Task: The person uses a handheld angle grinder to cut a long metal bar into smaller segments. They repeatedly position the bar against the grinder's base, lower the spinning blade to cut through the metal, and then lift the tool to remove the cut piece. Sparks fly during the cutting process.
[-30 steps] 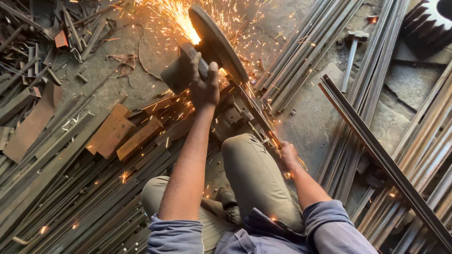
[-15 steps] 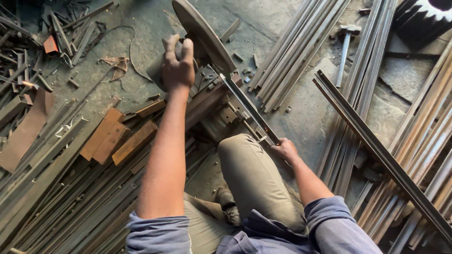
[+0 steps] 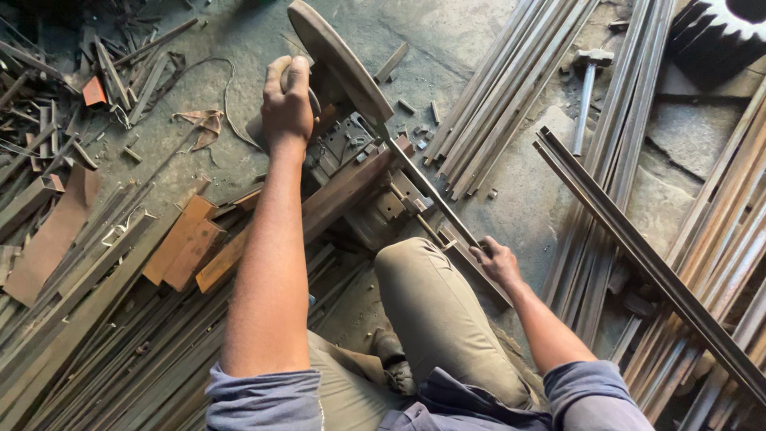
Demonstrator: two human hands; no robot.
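Observation:
I am crouched over a chop saw (image 3: 343, 64) on the workshop floor. My left hand (image 3: 287, 104) is wrapped around the saw's handle, and the round blade guard is lifted above the clamp. A long thin metal bar (image 3: 431, 191) runs from the saw's vise back toward my knee. My right hand (image 3: 499, 262) grips the near end of that bar, beside my bent knee. No sparks show now.
Rusty flat strips and angle pieces (image 3: 96, 279) pile up at the left. Bundles of long steel bars (image 3: 511, 88) lie to the right, with a hammer (image 3: 586, 88) on them. A large gear (image 3: 718, 32) sits at the top right corner.
Sparks flew from the blade a second ago and have stopped. My left hand has raised the saw head off the bar. My right hand stays on the bar.

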